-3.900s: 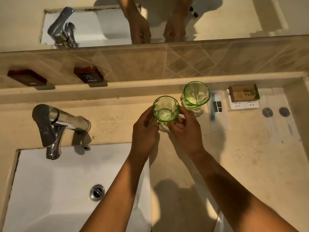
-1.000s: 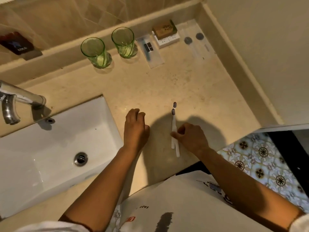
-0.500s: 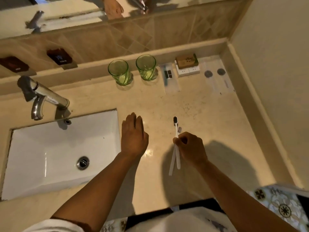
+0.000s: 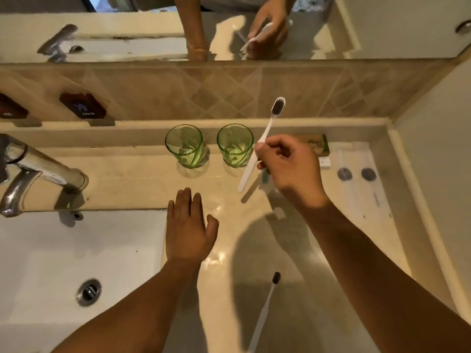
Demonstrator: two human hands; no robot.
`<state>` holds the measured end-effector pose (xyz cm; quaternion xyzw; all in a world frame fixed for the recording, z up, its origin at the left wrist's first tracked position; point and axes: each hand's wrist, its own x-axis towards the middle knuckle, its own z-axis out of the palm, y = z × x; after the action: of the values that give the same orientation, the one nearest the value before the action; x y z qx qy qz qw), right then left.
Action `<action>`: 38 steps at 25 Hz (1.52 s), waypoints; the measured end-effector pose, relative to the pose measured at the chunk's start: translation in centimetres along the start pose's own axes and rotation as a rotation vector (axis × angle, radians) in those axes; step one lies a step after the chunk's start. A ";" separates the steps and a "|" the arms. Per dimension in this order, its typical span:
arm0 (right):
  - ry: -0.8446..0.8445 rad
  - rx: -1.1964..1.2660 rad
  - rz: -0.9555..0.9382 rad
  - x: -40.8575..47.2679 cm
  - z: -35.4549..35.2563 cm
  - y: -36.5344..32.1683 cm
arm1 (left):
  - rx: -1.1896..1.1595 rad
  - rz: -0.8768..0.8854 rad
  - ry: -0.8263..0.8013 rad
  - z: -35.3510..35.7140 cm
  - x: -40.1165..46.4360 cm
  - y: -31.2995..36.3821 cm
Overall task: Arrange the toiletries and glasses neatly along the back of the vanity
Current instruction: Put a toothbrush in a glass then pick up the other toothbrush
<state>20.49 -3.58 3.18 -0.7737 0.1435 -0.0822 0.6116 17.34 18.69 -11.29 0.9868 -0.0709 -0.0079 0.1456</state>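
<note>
Two green glasses stand side by side at the back of the vanity, the left glass (image 4: 185, 146) and the right glass (image 4: 235, 144). My right hand (image 4: 290, 166) holds a white toothbrush (image 4: 263, 140) with dark bristles, lifted and tilted, its head up near the tiled wall just right of the right glass. A second white toothbrush (image 4: 265, 312) lies on the counter near the front edge. My left hand (image 4: 190, 230) rests flat on the counter beside the sink, holding nothing. A small brown box (image 4: 318, 143) is partly hidden behind my right hand.
A white sink (image 4: 63, 263) with a drain fills the lower left, and a chrome faucet (image 4: 38, 171) stands behind it. Flat clear sachets (image 4: 356, 179) lie at the back right by the side wall. A mirror runs above the tiled backsplash.
My right hand has lifted one toothbrush off the counter and carried it back toward the right glass. The other toothbrush stays on the counter. The camera has tilted up.
</note>
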 end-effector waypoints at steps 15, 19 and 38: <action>0.245 0.035 -0.194 8.9 1.4 0.4 | -0.004 -0.008 0.012 0.8 1.8 0.4; 0.214 -0.130 -0.157 9.0 3.1 2.1 | 0.010 -0.027 0.001 0.9 1.3 -0.2; 0.213 -0.259 -0.106 10.7 4.7 5.9 | 0.023 -0.037 -0.005 1.3 1.3 -0.4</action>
<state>31.28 -3.94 -4.19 -0.8393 0.1760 -0.1768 0.4831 18.59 18.51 -12.63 0.9895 -0.0533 -0.0120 0.1338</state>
